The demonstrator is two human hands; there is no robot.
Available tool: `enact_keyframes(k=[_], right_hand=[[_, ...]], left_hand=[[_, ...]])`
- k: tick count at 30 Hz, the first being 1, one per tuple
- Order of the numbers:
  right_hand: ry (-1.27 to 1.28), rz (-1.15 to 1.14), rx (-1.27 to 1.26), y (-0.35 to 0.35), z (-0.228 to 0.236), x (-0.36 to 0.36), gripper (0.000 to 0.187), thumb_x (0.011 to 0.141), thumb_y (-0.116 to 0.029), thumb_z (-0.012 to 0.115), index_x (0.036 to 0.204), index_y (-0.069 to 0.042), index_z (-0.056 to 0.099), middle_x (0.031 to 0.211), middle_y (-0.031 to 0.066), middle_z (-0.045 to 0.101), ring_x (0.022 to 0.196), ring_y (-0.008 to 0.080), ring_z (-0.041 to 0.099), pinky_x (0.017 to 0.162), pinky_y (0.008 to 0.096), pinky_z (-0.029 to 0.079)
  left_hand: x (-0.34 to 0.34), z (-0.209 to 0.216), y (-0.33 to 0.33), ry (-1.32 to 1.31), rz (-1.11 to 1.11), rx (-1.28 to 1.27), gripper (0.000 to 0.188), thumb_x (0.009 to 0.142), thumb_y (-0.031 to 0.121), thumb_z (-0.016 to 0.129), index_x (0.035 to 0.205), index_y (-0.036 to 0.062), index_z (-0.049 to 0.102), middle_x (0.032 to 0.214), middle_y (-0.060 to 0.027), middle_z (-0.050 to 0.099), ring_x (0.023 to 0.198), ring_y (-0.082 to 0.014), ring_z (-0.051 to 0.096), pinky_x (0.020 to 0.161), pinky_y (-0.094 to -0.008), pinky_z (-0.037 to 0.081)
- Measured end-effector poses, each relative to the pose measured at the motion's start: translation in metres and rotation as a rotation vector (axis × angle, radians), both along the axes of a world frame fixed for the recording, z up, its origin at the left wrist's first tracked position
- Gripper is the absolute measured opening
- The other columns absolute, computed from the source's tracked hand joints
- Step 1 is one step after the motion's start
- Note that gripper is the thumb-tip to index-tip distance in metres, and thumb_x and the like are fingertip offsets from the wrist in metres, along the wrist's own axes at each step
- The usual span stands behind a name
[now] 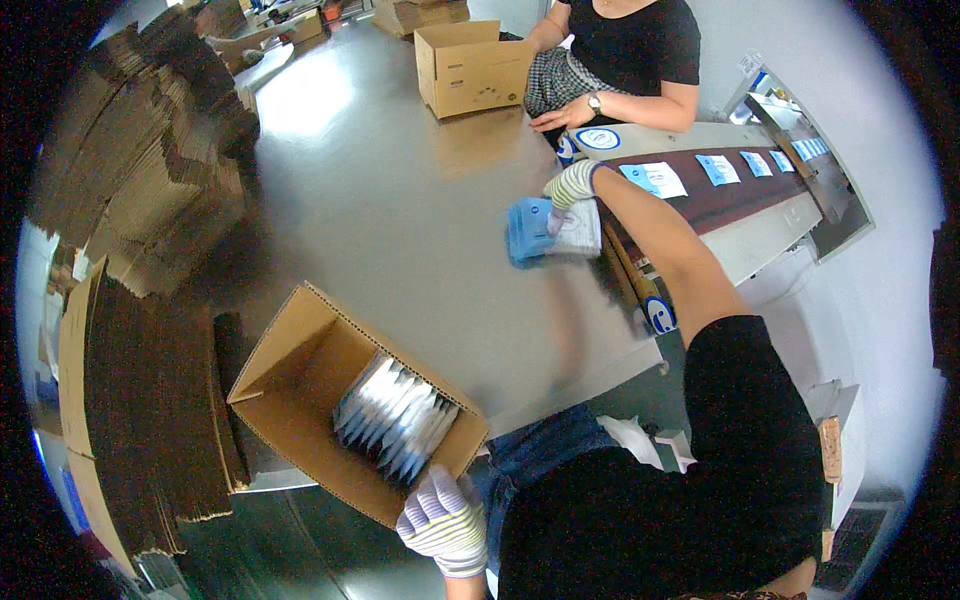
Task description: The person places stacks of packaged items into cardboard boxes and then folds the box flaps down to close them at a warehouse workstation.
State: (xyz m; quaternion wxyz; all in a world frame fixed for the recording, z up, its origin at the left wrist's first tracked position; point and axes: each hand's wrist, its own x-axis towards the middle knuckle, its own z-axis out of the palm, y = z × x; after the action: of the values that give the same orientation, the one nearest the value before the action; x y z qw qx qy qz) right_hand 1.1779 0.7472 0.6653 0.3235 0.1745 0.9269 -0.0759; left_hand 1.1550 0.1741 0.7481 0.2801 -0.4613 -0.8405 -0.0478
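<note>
My left hand (442,524), in a striped knit glove, grips the near edge of an opened cardboard box (290,375). The box stands tilted at the table's near edge. Inside, several silvery-white and blue packets (395,415) stand on edge in a row along one side. My right hand (572,190), gloved alike, reaches out to the end of the conveyor. Its fingers close on a stack of blue-and-white packets (530,232) just above or on the metal table; I cannot tell which. The stack is slightly blurred.
A dark conveyor belt (715,200) at the right carries several spaced flat packets (655,180). Stacked flattened cardboard (150,150) crowds the left of the metal table (400,220). Across the table sits a co-worker (640,50) beside another open cardboard box (475,75).
</note>
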Motion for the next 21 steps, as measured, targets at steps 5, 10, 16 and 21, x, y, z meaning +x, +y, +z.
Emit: enact_keyframes(k=[5, 10, 16, 21], right_hand=[[0.328, 0.035, 0.020, -0.145, 0.023, 0.028, 0.053, 0.062, -0.037, 0.077, 0.097, -0.001, 0.061, 0.084, 0.0180, 0.065, 0.076, 0.0359, 0.063, 0.066, 0.0438, 0.051], [0.405, -0.123, 0.038, -0.256, 0.026, 0.048, 0.068, 0.061, -0.031, 0.076, 0.120, -0.008, 0.050, 0.108, 0.0198, 0.060, 0.097, 0.0366, 0.061, 0.080, 0.0482, 0.050], [1.081, -0.672, -1.422, -0.274, 0.016, 0.072, 0.056, 0.088, -0.025, 0.053, 0.136, -0.009, 0.032, 0.124, 0.0206, 0.053, 0.111, 0.0349, 0.056, 0.093, 0.0505, 0.046], [1.117, -0.492, -1.054, -0.285, -0.027, 0.051, 0.056, 0.084, -0.032, 0.063, 0.131, -0.011, 0.043, 0.125, 0.0137, 0.056, 0.116, 0.0266, 0.053, 0.100, 0.0456, 0.041]], left_hand=[[0.001, -0.003, 0.000, 0.014, 0.009, 0.002, 0.029, 0.083, 0.030, 0.060, 0.106, 0.0113, 0.056, 0.089, -0.0014, 0.057, 0.076, -0.0193, 0.054, 0.068, -0.0350, 0.037], [-0.004, -0.005, -0.001, 0.035, 0.002, 0.004, 0.029, 0.081, 0.030, 0.060, 0.104, 0.0117, 0.057, 0.087, 0.0002, 0.057, 0.078, -0.0176, 0.054, 0.072, -0.0342, 0.037], [-0.006, -0.006, -0.010, 0.006, -0.022, -0.009, 0.029, 0.081, 0.030, 0.060, 0.104, 0.0130, 0.058, 0.087, 0.0009, 0.058, 0.078, -0.0164, 0.053, 0.072, -0.0332, 0.037], [-0.003, -0.010, -0.008, 0.033, -0.052, -0.017, 0.028, 0.080, 0.030, 0.060, 0.103, 0.0143, 0.058, 0.087, 0.0013, 0.058, 0.078, -0.0160, 0.053, 0.075, -0.0340, 0.037]])
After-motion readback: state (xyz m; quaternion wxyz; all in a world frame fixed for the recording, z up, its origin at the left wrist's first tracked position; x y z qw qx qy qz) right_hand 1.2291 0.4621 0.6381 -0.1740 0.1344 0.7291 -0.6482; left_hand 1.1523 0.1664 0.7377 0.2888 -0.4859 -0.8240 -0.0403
